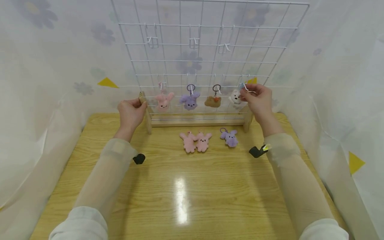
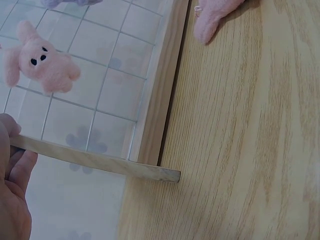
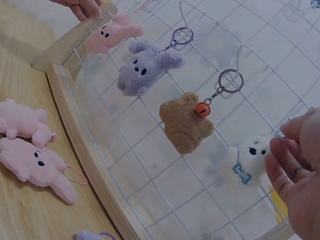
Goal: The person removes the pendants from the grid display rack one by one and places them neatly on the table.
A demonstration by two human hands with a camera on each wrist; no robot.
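Observation:
My left hand grips the top of the wooden side post of a white wire grid rack. At the rack's right end, my right hand pinches the top of a white plush dog keychain beside a hook; its ring is mostly hidden by the fingers. The dog wears a blue bone-shaped tag. Along the same row hang a brown plush keychain with an orange bell, a purple plush keychain and a pink plush keychain.
On the wooden table in front of the rack lie two pink plush keychains side by side and a purple plush keychain. Higher on the wire grid are three bare white hooks. Flowered fabric hangs behind.

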